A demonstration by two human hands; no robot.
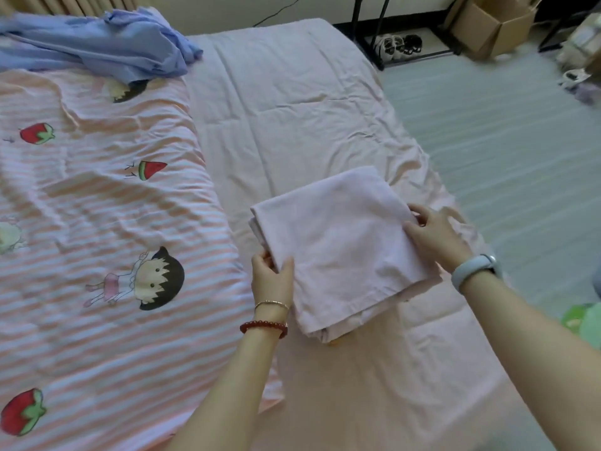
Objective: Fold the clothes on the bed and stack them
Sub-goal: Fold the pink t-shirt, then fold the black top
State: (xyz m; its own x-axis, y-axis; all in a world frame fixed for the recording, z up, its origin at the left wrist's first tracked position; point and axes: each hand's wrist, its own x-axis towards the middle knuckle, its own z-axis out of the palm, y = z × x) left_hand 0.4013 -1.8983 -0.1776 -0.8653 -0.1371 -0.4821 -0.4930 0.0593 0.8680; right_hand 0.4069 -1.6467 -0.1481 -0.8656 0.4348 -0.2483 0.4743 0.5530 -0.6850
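Bed point(292, 102): pink sheet on the right half, striped cartoon quilt point(97, 222) spread over the left half.

Blue garment point(97, 43): lies crumpled and unfolded at the far left corner of the bed, on the quilt's far edge, well apart from the hands. Judged as work still to do.

Pink cloth point(341, 252): folded into a layered rectangle, resting on the sheet near the bed's right edge. Several layers show at the near corner. Folding of this piece looks essentially complete; edges are fairly square.

Left hand point(271, 278): pinches the cloth's left edge, thumb on top, fingers under.

Right hand point(432, 232): grips the right edge, fingers curled over the fold.

Progress, as a judgement: one item folded, one left. No stack exists yet; only this single folded piece is visible. Whether the cloth is being set down or squared up cannot be told.
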